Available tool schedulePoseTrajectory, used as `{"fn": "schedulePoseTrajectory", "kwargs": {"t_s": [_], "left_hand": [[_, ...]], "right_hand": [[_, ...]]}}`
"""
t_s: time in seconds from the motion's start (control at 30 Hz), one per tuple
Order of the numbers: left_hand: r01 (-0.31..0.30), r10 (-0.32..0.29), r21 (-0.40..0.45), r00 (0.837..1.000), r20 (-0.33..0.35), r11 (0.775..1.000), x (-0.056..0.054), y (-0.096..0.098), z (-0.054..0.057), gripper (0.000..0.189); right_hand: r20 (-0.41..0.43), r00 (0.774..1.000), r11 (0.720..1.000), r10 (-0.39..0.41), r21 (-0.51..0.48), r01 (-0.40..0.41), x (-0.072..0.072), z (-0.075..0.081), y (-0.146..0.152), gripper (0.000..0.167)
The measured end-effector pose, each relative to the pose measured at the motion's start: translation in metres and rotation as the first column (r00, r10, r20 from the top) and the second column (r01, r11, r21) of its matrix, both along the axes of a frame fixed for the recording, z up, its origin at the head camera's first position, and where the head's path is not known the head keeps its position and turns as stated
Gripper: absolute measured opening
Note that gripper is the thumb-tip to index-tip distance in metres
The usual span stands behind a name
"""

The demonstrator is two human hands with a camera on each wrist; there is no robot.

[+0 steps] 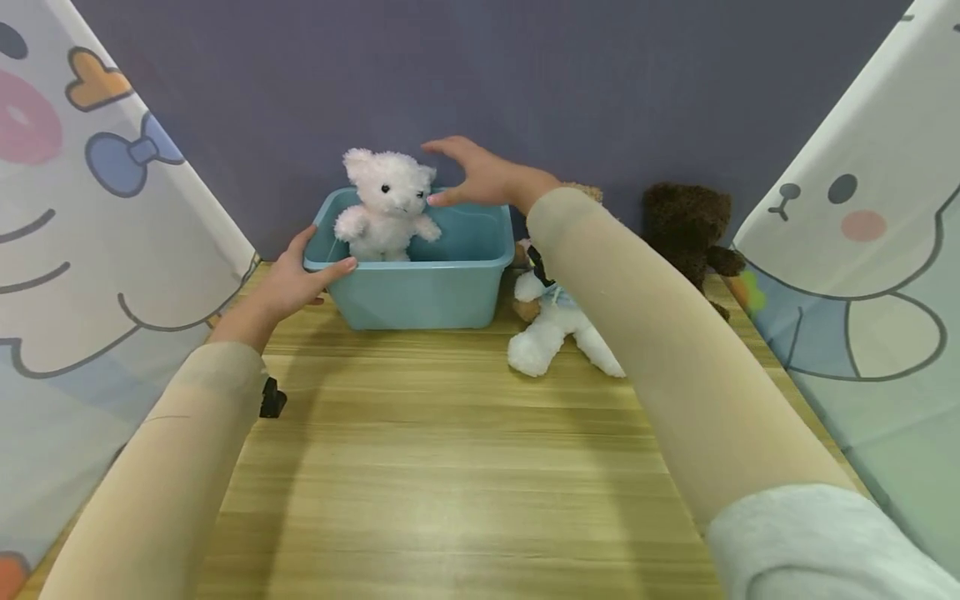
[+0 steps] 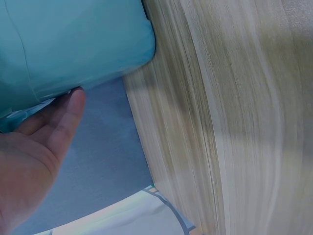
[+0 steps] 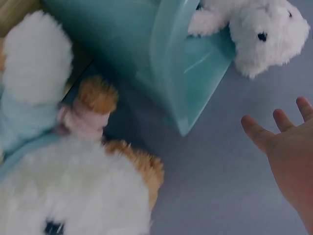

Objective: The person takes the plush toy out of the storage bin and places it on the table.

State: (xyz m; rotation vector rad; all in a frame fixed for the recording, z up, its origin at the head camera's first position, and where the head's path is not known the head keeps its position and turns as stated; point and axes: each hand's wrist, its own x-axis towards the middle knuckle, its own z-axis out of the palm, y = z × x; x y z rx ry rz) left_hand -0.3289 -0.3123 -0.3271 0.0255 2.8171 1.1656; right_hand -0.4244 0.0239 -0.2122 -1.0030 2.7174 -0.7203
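Observation:
A light blue plastic bin (image 1: 420, 296) stands on the wooden table against the dark backdrop. A fluffy white teddy bear (image 1: 386, 196) is upright inside it at the left, its head and arms above the rim. My left hand (image 1: 288, 279) grips the bin's left front corner, thumb on the rim. In the left wrist view its fingers (image 2: 73, 100) touch the bin's outer side. My right hand (image 1: 487, 173) hovers above the bin just right of the bear, fingers spread and holding nothing. In the right wrist view it is apart from the bear's head (image 3: 274, 36).
Right of the bin sits a white plush toy (image 1: 551, 329) in light blue, partly behind my right forearm. A dark brown teddy bear (image 1: 684, 221) is farther right. Cartoon-printed sheets (image 1: 862, 217) flank both sides of the wooden table (image 1: 450, 450).

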Motion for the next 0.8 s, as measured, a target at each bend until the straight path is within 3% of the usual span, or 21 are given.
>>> {"fn": "schedulePoseTrajectory", "kwargs": {"t_s": [0.2, 0.37, 0.53, 0.67, 0.8], "left_hand": [[-0.018, 0.018, 0.004, 1.0, -0.01, 1.0, 0.003, 0.001, -0.005, 0.121], [-0.009, 0.009, 0.01, 1.0, -0.011, 1.0, 0.006, -0.001, -0.008, 0.122], [-0.018, 0.017, -0.011, 1.0, -0.015, 1.0, 0.017, -0.012, -0.005, 0.12], [-0.026, 0.026, -0.02, 1.0, -0.007, 0.999, 0.025, -0.021, -0.004, 0.118], [-0.014, 0.015, -0.024, 1.0, 0.012, 1.0, 0.027, -0.022, -0.005, 0.119]], "right_hand": [[0.017, 0.998, 0.998, 0.06, 0.02, -0.061, 0.001, -0.009, -0.025, 0.091], [0.01, 0.999, 0.996, 0.053, 0.068, -0.053, 0.0, -0.015, -0.047, 0.093], [-0.003, 0.999, 0.99, 0.046, 0.136, -0.045, 0.003, -0.016, -0.078, 0.099], [0.015, 1.0, 0.985, -0.01, 0.171, 0.007, 0.008, -0.016, -0.1, 0.11], [0.024, 0.996, 0.974, -0.09, 0.209, 0.083, 0.012, -0.018, -0.11, 0.114]]}}
